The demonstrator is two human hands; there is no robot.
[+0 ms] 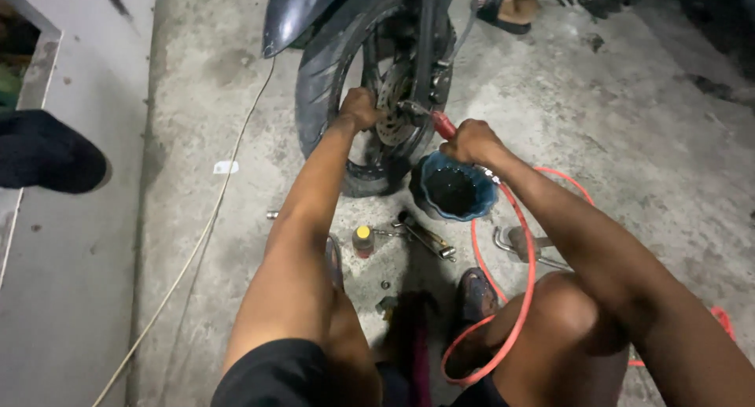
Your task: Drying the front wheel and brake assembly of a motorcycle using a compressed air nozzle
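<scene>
1. Nearest the camera, the person squats on a stained grey concrete floor (629, 116), knees bent, with a red air hose (521, 242) looping over the right knee and curling on the floor between the feet.
2. Just ahead of the feet lie loose tools: a small yellow-capped bottle (362, 240), a ratchet wrench (425, 235) and a bent metal tool (519, 246) on the right, all close together.
3. Beyond these stands a blue drain pan (452, 191) holding dark liquid, touching the tyre's lower edge.
4. The right hand (470, 142) is closed around a red-handled tool (442, 125) whose tip meets the brake caliper area beside the brake disc (391, 100).
5. The left hand (360, 108) is curled shut against the motorcycle front wheel (330, 77) at the disc's left edge; what it clamps is hidden.
6. Open floor spreads right of the wheel; a pale cord (204, 234) runs diagonally on the left beside a raised pale slab (71, 257).
7. Farthest, a sandalled foot (503, 12) is cut off at the top edge; a dark shape (43, 151) at the left is unclear.
</scene>
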